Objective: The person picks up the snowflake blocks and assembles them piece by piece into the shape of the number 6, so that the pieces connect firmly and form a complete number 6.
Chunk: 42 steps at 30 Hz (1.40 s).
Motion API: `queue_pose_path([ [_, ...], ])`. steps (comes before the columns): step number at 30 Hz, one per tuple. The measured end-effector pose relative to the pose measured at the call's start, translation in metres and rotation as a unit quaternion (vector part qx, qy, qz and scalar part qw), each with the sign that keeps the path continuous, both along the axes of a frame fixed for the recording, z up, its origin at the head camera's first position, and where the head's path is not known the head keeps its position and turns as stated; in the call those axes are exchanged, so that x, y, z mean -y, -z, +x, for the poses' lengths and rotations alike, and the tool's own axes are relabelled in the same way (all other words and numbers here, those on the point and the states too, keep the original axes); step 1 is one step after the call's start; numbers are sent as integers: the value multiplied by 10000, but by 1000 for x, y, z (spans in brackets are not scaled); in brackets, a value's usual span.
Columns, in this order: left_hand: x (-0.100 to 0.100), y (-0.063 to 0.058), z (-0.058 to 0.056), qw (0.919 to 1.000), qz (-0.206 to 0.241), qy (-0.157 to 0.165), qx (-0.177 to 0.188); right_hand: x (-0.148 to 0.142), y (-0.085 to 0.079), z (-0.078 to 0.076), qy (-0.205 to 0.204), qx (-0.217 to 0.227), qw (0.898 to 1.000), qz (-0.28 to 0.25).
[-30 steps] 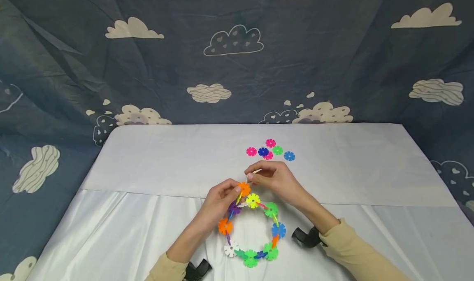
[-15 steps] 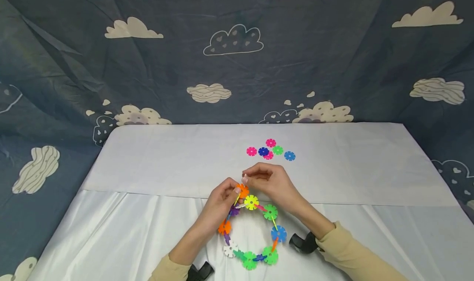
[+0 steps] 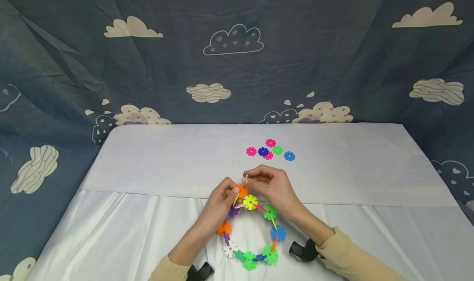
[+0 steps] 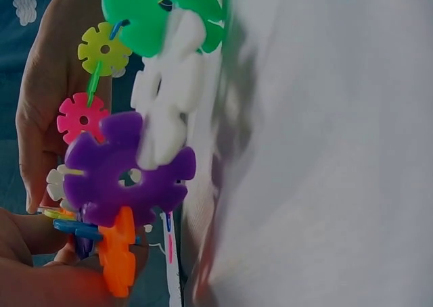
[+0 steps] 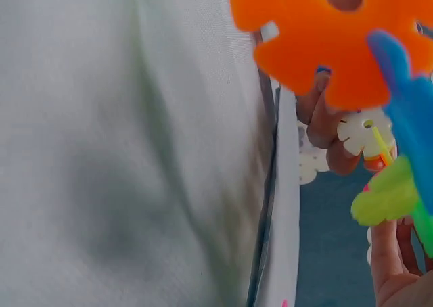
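In the head view, a ring of colourful notched flower-shaped plastic discs hangs below both hands; a yellow disc (image 3: 250, 202), a blue disc (image 3: 277, 233) and a white disc (image 3: 230, 249) are among its links. My left hand (image 3: 219, 203) pinches an orange flower disc (image 3: 242, 191) at the ring's top. Just above it, my right hand (image 3: 272, 186) pinches a small white disc, edge-on and mostly hidden by the fingers. Larger in the left wrist view are a purple disc (image 4: 95, 178) and a green disc (image 4: 142, 16) slotted into the chain.
Several loose discs lie beyond the hands, including a pink disc (image 3: 251, 151), a green disc (image 3: 277, 150) and a blue disc (image 3: 289, 156). White cloth covers the table (image 3: 166, 161). Behind it hangs a dark cloud-print curtain (image 3: 237, 75).
My right hand has shifted slightly left and down, bringing the white disc close over the orange one. The upper part of the ring has drifted a little left. The loose discs stay put.
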State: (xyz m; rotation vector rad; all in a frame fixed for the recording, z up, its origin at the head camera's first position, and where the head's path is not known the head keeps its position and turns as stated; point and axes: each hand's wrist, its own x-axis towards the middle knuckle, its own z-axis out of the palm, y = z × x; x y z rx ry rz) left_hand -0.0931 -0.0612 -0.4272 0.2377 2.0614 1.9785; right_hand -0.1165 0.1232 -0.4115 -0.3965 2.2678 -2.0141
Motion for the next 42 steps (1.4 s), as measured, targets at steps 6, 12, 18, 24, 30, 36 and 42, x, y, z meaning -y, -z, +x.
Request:
queue_pose_path([
  [6,0,-1,0,9999,139,-79,28,3,-8,6,-11,87,9998,-178],
  [12,-1,0,-1,9998,154,-132,72,3,-11,6,23,217,9997,-110],
  [18,2,0,-4,9983,364,-103,442,-5,3,-3,-173,328,9991,188],
  [24,7,0,-7,9972,368,-120,647,-20,3,-8,-275,224,9978,568],
  [30,11,0,-9,9980,314,23,548,-46,5,-19,14,38,9970,774],
  [36,13,0,-10,9979,367,148,505,-75,6,-32,381,-51,9858,1634],
  [42,12,1,-9,9965,450,208,670,-97,9,-51,718,-239,9506,3012],
])
